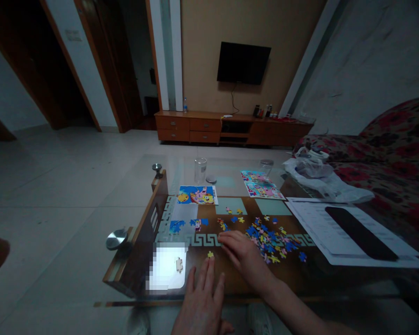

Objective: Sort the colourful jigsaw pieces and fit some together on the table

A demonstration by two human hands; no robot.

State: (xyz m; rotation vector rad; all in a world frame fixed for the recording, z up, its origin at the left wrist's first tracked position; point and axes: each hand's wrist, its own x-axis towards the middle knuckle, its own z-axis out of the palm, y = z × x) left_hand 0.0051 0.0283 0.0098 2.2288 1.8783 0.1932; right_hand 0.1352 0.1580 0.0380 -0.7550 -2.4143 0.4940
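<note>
Yellow puzzle piece (210,254) at left fingers (209,269), flat, spread

On the glass tabletop (143,186), the left hand (202,302) lies flat near the near edge, fingertips just short of a yellow puzzle piece (210,254). The right hand (242,253) rests palm down beside the heap of loose puzzle pieces (268,242). A drinking glass (200,170) stands toward the far edge.

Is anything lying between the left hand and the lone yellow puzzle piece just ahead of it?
Nothing visible: the left hand lies flat, fingertips just short of the yellow piece, only bare table between them.
</note>
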